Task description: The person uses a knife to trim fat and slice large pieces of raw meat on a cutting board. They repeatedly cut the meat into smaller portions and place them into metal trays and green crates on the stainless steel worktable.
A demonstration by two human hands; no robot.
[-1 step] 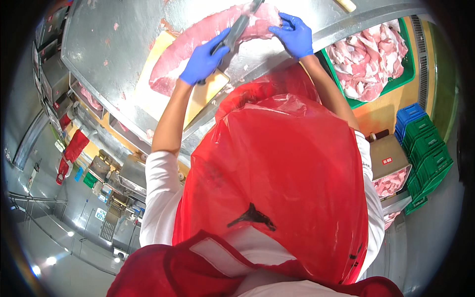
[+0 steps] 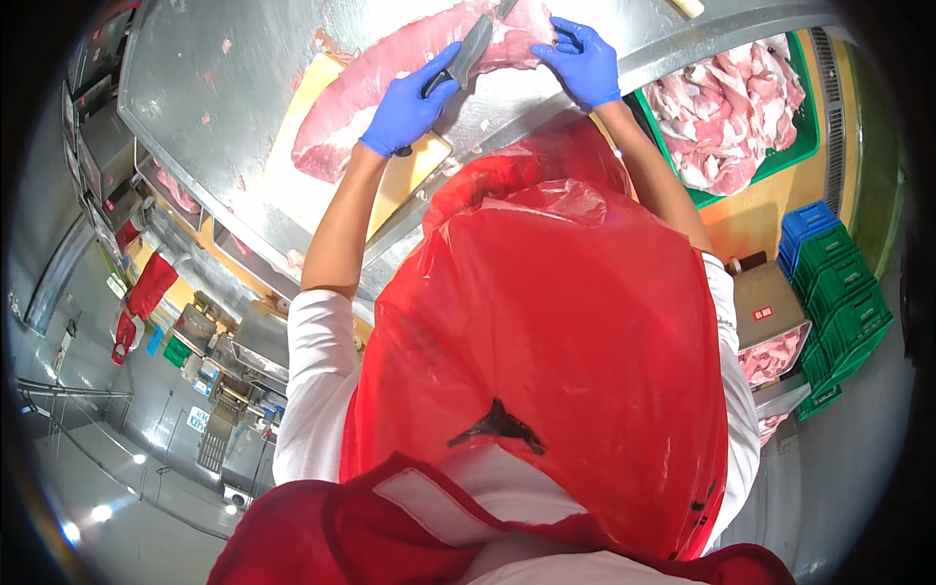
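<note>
A long slab of pale pink raw meat [image 2: 375,93] lies in a curve across a yellow cutting board [image 2: 405,190] and the steel table. My left hand [image 2: 408,107], in a blue glove, is closed round the handle of a knife [image 2: 475,49]. Its blade points away and to the right, over the right part of the meat. At the slab's right end is my right hand [image 2: 582,66], also gloved in blue. Thumb and fingers bend round the meat's edge there, partly hiding the grip.
The steel table [image 2: 195,68] carries small meat scraps. Right of it, a green crate [image 2: 804,146] holds a heap of cut meat [image 2: 721,117]. Green crates [image 2: 843,302] are stacked lower right, beside a metal bin [image 2: 770,302] of meat. A pale handle [image 2: 687,8] shows at the far edge.
My left hand and the knife have shifted slightly away from me. My right hand has moved a touch to the right at the meat's end.
</note>
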